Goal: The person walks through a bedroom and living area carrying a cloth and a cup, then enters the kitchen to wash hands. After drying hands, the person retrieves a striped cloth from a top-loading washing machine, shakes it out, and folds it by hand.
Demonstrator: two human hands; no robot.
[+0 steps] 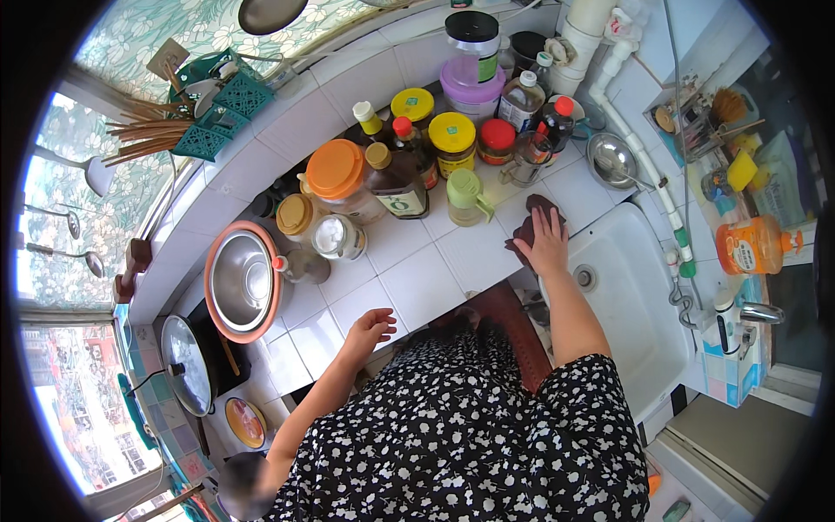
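My right hand (548,245) holds a dark brown cloth (524,233) against the white tiled counter, beside the sink's left rim. The fingers lie over the cloth, and its folds show beyond the fingertips and to their left. My left hand (370,331) hovers over the counter's near edge, its fingers loosely bent and apart, with nothing in it. A green-lidded clear jug (467,200) stands just left of the cloth. Behind it are a glass mug (524,161) and a dark bottle with a tan cap (397,184).
The white sink (648,348) lies on the right, with a metal ladle (611,161) behind it. Jars with coloured lids, such as an orange-lidded jar (337,174), crowd the back. At left are a steel bowl (243,283) inside a larger basin and a lidded pan (187,365).
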